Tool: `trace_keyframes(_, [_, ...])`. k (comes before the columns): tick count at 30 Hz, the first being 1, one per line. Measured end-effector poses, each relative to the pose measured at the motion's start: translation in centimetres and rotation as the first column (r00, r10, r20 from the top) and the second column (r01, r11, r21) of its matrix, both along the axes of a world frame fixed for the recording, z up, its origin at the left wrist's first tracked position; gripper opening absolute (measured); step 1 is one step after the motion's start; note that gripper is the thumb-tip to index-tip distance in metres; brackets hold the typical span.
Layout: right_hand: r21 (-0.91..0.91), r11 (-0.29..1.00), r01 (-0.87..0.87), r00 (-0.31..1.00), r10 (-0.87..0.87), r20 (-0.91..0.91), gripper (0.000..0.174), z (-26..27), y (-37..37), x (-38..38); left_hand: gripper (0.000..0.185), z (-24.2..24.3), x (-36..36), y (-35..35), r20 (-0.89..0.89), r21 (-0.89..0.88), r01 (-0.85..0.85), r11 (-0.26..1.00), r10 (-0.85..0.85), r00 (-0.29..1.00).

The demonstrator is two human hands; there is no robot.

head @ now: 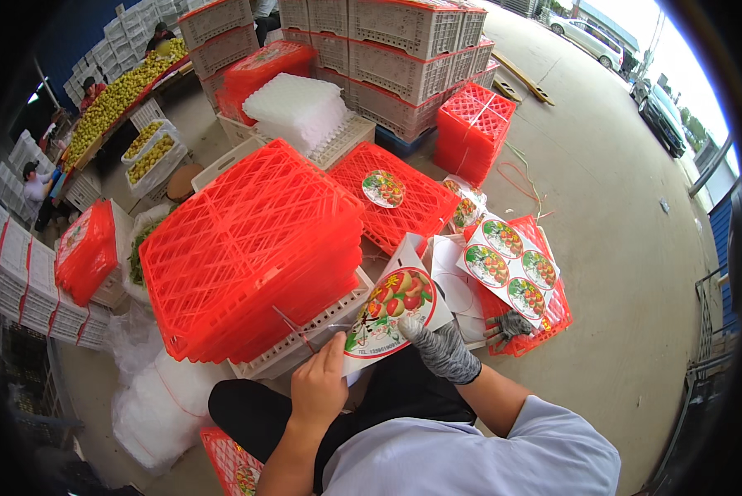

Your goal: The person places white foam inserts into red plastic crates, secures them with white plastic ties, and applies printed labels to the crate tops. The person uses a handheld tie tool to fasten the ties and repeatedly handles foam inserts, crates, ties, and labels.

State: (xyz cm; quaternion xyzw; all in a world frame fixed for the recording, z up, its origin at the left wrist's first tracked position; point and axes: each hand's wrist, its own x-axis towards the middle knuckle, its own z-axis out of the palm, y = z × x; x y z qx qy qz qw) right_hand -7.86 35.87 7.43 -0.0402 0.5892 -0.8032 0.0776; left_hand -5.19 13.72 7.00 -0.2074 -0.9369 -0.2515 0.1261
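Observation:
A paper sheet with a large round fruit-print sticker (390, 310) is held over my lap, its far end curling upward. My bare left hand (318, 387) grips the lower left edge, thumb and fingers closed on the paper. On the right side, my right hand (440, 350) in a grey knit glove pinches the sheet with its thumb on the printed face. A tall stack of red plastic lattice lids (253, 235) stands just left of the sheet. Beyond it lies a red lid (402, 220) bearing a round fruit sticker (383, 189).
At right, a sheet of round stickers (510, 266) and a loose grey glove (508, 328) rest on red lids. White backing paper (454, 288) lies beside them. Grey crates (402, 71) are stacked ahead. People work by a fruit-covered table (113, 102) at far left.

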Motion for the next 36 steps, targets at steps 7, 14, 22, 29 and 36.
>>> trace_keyframes(7, [-0.014, 0.993, -0.120, 0.991, 0.119, -0.069, 0.035, 2.2, -1.8, 0.7, 0.051, 1.1, 2.9, -2.4, 0.273, 0.411, 0.035, 0.911, -0.160, 0.949])
trace_keyframes(14, [0.228, 0.918, -0.324, 0.922, 0.361, -0.141, 0.023, 3.4, -6.3, 1.6, 0.034, 5.9, 3.2, -3.6, 0.071, 0.610, -0.018, 0.792, -0.031, 0.997])
trace_keyframes(22, [0.300, 0.900, -0.317, 0.906, 0.381, -0.185, 0.021, 2.6, -8.5, 1.5, 0.039, 6.0, 4.6, -3.9, -0.040, 0.444, -0.163, 0.881, 0.201, 0.979])
trace_keyframes(29, [0.581, 0.787, -0.207, 0.830, 0.456, -0.321, 0.022, 3.2, -9.0, 1.8, 0.050, 6.5, 5.1, -4.3, 0.128, 0.336, -0.239, 0.911, 0.208, 0.970])
trace_keyframes(36, [0.493, 0.833, -0.252, 0.841, 0.440, -0.314, 0.027, 1.9, -8.7, 1.9, 0.051, 6.5, 4.5, -6.1, 0.278, 0.457, -0.194, 0.868, 0.068, 0.958])
